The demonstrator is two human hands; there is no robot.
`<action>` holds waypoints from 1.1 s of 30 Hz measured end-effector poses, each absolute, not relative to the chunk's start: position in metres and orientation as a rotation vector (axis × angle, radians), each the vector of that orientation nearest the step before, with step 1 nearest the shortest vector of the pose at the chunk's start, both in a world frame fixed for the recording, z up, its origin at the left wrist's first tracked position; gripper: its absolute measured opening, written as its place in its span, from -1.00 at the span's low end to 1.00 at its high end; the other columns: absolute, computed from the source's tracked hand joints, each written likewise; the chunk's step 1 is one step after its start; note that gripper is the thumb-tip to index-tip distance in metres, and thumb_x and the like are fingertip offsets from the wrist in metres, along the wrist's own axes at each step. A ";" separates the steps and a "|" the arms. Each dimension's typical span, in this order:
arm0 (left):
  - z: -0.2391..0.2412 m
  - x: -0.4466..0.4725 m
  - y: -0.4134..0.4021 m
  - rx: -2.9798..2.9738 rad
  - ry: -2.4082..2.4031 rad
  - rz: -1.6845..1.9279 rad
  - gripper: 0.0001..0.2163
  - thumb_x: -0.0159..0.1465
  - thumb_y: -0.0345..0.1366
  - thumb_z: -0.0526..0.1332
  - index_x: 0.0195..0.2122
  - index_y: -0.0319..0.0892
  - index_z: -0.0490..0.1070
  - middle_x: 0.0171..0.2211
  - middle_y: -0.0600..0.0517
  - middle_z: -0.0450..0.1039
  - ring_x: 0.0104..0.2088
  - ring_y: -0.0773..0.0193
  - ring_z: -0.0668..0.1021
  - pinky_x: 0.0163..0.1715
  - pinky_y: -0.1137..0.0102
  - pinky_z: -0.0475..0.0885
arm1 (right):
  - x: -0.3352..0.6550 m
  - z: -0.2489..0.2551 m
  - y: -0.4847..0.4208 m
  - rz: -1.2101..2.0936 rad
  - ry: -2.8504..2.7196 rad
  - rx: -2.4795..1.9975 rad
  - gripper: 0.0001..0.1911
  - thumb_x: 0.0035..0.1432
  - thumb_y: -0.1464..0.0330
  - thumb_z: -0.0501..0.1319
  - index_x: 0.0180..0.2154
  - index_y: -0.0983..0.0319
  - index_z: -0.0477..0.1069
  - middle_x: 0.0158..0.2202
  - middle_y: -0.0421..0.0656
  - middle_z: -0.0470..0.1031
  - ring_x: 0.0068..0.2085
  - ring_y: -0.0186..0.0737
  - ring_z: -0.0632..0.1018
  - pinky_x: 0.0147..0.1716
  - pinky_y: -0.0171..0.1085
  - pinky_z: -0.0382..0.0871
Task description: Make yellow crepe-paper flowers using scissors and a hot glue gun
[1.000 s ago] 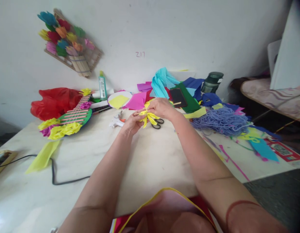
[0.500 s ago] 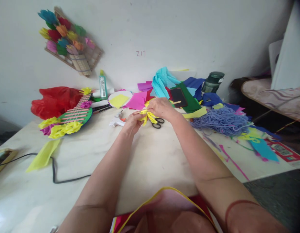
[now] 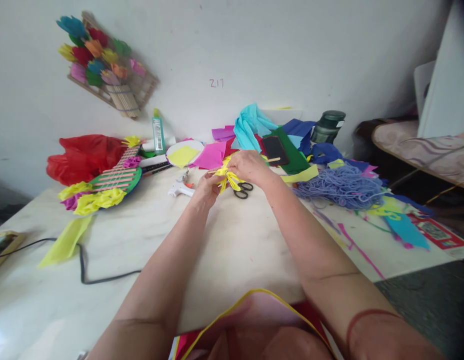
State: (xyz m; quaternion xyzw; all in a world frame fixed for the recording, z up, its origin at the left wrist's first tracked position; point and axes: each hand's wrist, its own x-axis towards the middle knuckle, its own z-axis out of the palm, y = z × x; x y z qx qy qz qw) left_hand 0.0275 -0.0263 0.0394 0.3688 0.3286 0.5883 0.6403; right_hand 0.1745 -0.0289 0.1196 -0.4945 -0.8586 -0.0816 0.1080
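The yellow paper (image 3: 230, 180) is bunched between the two hands, held above the counter (image 3: 235, 250). The left hand (image 3: 206, 189) pinches it from its left side, thumb and fingers drawn together; the right hand (image 3: 249, 166) pinches it from the upper right, fingers bent down onto it. Its loose ends hang in the gap, toward the wearer. The black handles of the scissors (image 3: 242, 193) lie just below the right hand, near those ends. The glue gun (image 3: 180, 187) rests just left of the left hand, apart from the paper.
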 end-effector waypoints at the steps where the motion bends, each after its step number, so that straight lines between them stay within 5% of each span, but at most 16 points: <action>1: 0.039 0.027 -0.026 0.835 0.743 1.337 -0.66 -0.24 -0.44 0.40 -0.37 -0.18 0.46 -0.31 -0.04 0.61 -0.13 -0.02 0.62 -0.16 0.18 0.56 | 0.175 0.120 -0.029 -0.241 -2.523 -1.458 -0.66 0.27 0.36 0.08 -0.12 0.23 0.62 -0.10 0.03 0.62 -0.04 -0.04 0.55 -0.13 -0.21 0.30; 10: 0.040 0.023 -0.027 0.854 0.719 1.240 -0.64 -0.19 -0.42 0.41 -0.31 -0.15 0.46 -0.34 0.02 0.61 -0.18 0.06 0.64 -0.11 0.18 0.56 | 0.177 0.119 -0.027 -0.194 -2.510 -1.441 -0.67 0.28 0.35 0.10 -0.11 0.24 0.62 -0.06 0.00 0.61 -0.03 -0.09 0.54 -0.11 -0.24 0.29; 22: 0.037 0.028 -0.023 0.882 0.807 1.311 -0.77 -0.21 -0.39 0.46 -0.53 -0.19 0.46 -0.43 -0.06 0.60 -0.18 -0.03 0.63 -0.19 0.17 0.55 | 0.171 0.118 -0.029 -0.280 -2.568 -1.447 -0.67 0.29 0.35 0.08 -0.15 0.25 0.62 -0.10 0.02 0.61 -0.05 -0.06 0.54 -0.19 -0.24 0.25; 33: 0.034 0.032 -0.017 0.822 0.882 1.439 -0.75 -0.24 -0.34 0.46 -0.60 -0.19 0.39 -0.59 0.06 0.46 -0.37 0.16 0.60 -0.41 0.39 0.42 | 0.163 0.116 -0.033 -0.360 -2.608 -1.434 -0.62 0.32 0.43 -0.02 -0.13 0.31 0.59 -0.13 0.07 0.60 -0.12 -0.04 0.55 -0.23 -0.19 0.22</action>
